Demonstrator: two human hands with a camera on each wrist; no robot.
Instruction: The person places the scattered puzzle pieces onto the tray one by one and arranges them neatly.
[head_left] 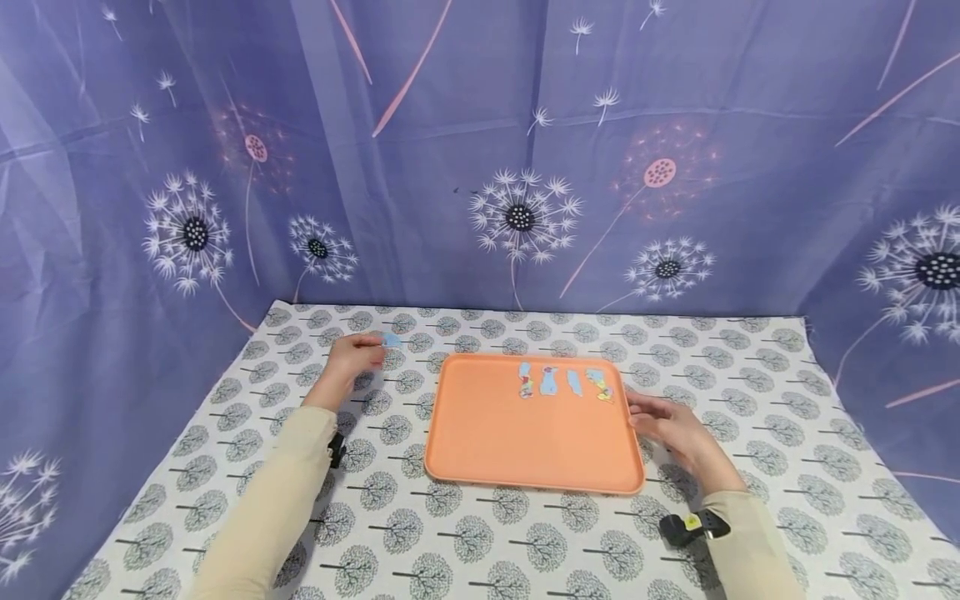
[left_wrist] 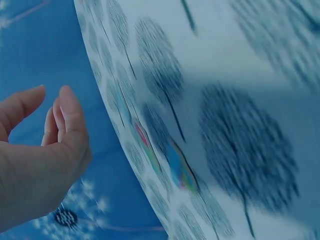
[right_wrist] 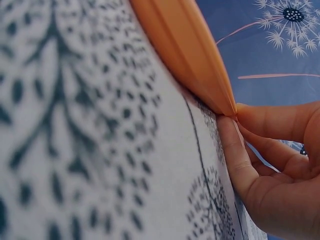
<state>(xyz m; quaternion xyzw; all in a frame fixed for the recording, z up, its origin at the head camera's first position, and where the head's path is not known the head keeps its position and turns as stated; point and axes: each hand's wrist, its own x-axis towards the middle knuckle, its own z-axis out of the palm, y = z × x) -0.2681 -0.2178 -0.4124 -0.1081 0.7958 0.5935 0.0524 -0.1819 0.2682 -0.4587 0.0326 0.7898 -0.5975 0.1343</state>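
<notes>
An orange rectangular tray [head_left: 525, 442] lies on the cloth, with several small flat printed pieces [head_left: 549, 382] in a row near its far right edge. My right hand [head_left: 675, 429] pinches the tray's right rim between thumb and fingers, as the right wrist view shows at the orange edge [right_wrist: 200, 65]. To the left of the tray, my left hand [head_left: 354, 360] is over the cloth, a light blue piece [head_left: 392, 340] right at its fingertips. In the left wrist view, that hand's [left_wrist: 50, 145] thumb and fingers stand apart with nothing between them. Blurred colourful pieces [left_wrist: 181, 170] lie on the cloth beyond.
A white cloth [head_left: 480, 533] with grey tree prints covers the table. Purple curtains [head_left: 420, 208] with dandelion prints hang behind its far edge and along both sides. Each wrist wears a black strap, the right one [head_left: 693, 527] with a yellow mark.
</notes>
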